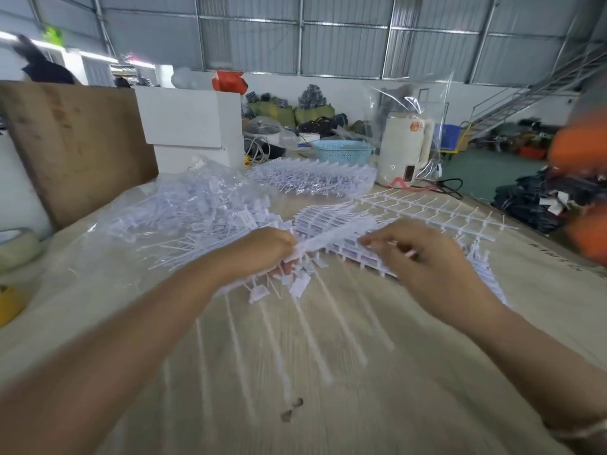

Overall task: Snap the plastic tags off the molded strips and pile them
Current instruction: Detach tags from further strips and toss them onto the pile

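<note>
The person's left hand (262,249) is curled around a bundle of white molded strips (331,239), fingers wrapped under it with a fringe of small flat tags (297,285) hanging down just below the knuckles. The right hand (417,257) sits just beside it, across the same bundle, fingertips (372,240) bent down and pinching at the strip's top edge; the picture is smeared there, so exactly which piece is nipped I cannot tell. The two hands are near each other with the bundle bridging between them, lifted a little off the table (328,372).

Beyond the left hand, out past its knuckles, lies a loose pile of tags (197,211) on and under a clear plastic sheet (108,224). Beyond the right hand an emptied lattice of bare runners (437,208) lies flat on the tabletop. Farther off, between and behind both hands, a stack of full strips (312,177) waits, and behind that a light blue basket (341,152) and a cream-coloured appliance (404,152) half wrapped in clear film. Well off to the left hand's outer side a roll of tape (16,246) rests at the table edge beside a leaning wooden board (72,142)
</note>
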Demonstrator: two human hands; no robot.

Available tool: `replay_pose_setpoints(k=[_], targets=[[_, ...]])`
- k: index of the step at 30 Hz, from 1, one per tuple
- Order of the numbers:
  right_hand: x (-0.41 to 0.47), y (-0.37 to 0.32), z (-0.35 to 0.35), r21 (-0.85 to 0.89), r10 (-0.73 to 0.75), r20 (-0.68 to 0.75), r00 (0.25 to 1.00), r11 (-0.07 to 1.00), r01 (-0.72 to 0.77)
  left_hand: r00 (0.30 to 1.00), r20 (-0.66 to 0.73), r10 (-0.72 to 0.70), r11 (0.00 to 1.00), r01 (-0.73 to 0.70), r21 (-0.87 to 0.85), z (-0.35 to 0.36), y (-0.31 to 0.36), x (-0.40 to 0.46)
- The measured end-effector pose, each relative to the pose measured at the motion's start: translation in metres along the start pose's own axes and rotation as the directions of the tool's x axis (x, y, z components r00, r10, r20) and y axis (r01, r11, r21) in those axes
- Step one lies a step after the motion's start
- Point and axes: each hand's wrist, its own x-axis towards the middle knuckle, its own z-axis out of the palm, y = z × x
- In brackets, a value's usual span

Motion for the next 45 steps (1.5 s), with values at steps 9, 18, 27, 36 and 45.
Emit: replay_pose_setpoints(k=[9, 18, 27, 36, 45], targets=[[0.022, 0.061, 0.028, -0.092, 0.204, 0.541, 0.816, 0.979, -0.184, 0.995, 0.057, 0.086, 0.94, -0.1, 0.325, -0.001, -0.033, -0.03], [-0.005, 0.08, 0.034, 0.156, -0.085, 0.704, 0.705, 0.987, -0.037, 0.985, -0.002, 0.171, 0.904, -0.156, 0.397, -0.004, -0.053, -0.045], [-0.004, 0.072, 0.064, -0.143, -0.526, 0.204, 0.825, 0.818, 0.557, 0.929, 0.096, 0.356, 0.729, -0.341, 0.593, 0.026, -0.035, -0.03], [0.02, 0.058, 0.069, -0.218, -0.545, 0.196, 0.815, 0.786, 0.578, 0.928, 0.084, 0.363, 0.88, -0.371, 0.296, 0.024, -0.046, -0.02], [0.007, 0.059, 0.083, -0.307, -0.522, 0.147, 0.84, 0.783, 0.541, 0.922, 0.033, 0.385, 0.876, -0.376, 0.302, 0.025, -0.062, -0.024]])
